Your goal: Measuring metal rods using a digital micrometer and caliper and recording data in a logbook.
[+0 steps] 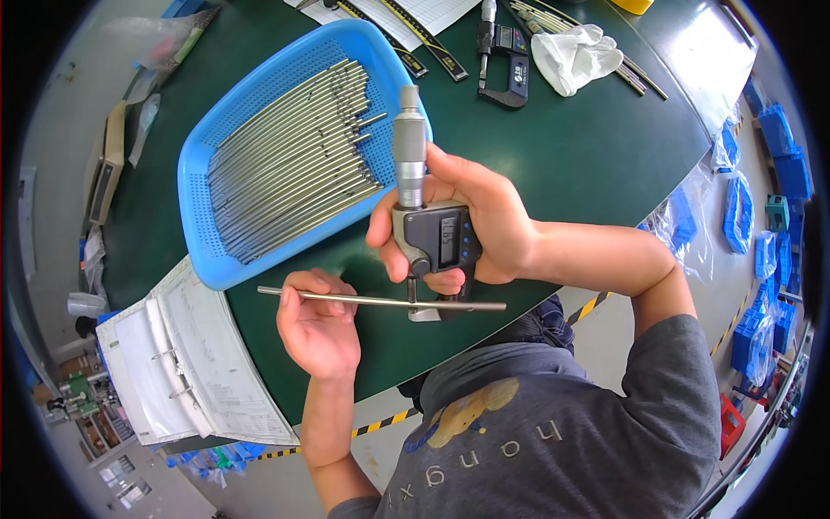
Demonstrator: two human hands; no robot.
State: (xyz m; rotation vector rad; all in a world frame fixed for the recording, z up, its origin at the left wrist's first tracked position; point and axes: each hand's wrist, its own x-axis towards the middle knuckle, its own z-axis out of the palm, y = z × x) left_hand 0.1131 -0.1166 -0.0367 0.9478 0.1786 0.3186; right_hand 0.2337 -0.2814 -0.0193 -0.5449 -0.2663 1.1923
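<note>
A thin steel rod (380,300) lies almost level across the middle of the frame, its long axis running left to right with the left end a touch higher than the right. The left hand (318,322) grasps it near that left end, fingers curled over the top and thumb under, so that a short stub sticks out to the left and the long part runs free to the right. The right hand (467,227) is clenched around the dark body of a digital micrometer (428,221), whose silver thimble stands nearly upright and points toward the top of the frame, while its frame hangs below the hand. The rod passes through the micrometer's measuring gap at right angles to the spindle, just under the right hand's fingers. Both hands hover over the near edge of the dark green bench (588,147).

In the upper left of the frame a blue perforated tray (201,164) rests on the bench, filled with many like rods lying side by side, their axes slanting up toward the right. An open ring binder (186,363) lies at the lower left. Along the top edge lie a second micrometer (506,65) and white gloves (575,56).
</note>
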